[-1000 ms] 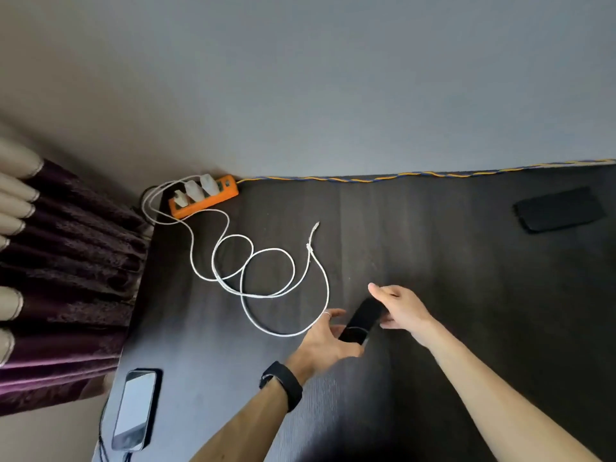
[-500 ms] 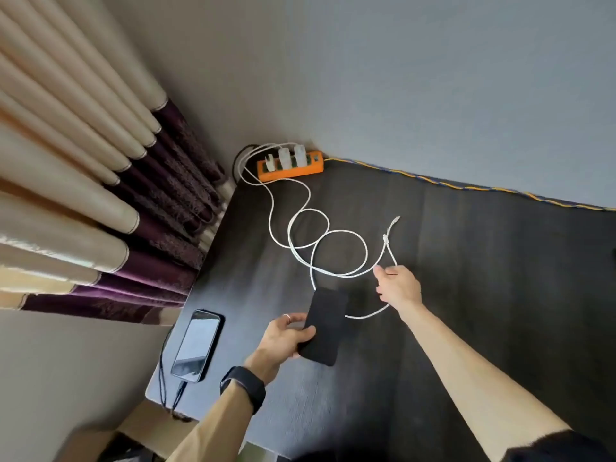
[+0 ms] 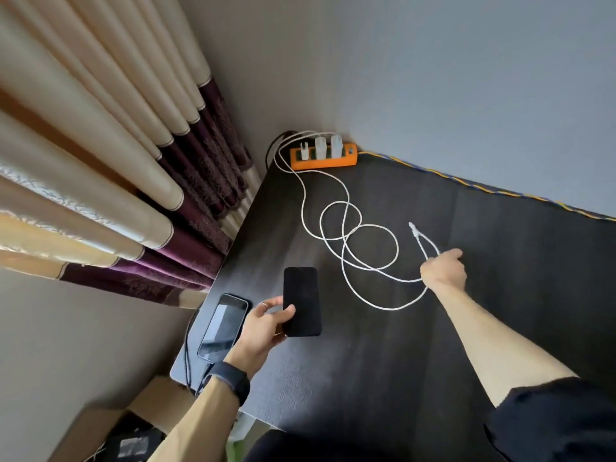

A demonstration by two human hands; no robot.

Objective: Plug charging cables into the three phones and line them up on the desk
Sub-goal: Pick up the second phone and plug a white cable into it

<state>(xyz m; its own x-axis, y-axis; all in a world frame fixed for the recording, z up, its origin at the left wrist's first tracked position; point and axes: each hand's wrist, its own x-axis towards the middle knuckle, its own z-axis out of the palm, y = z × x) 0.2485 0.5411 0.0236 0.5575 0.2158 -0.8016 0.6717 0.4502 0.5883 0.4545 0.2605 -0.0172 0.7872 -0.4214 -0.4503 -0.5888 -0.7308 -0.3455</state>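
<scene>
My left hand grips the lower edge of a black phone, screen dark, just above the dark desk. My right hand pinches a white charging cable a short way behind its free plug, which points up and away. The cable loops across the desk to an orange power strip with three white chargers at the back corner. A second phone lies at the desk's left edge with a dark cable at its lower end.
Cream and purple curtains hang left of the desk. A grey wall runs behind it. An open cardboard box stands on the floor below the desk's left corner.
The view swung left and the third phone at the far right went out of frame. My left hand carried the black phone left, beside the plugged phone. My right hand took hold of the white cable.
</scene>
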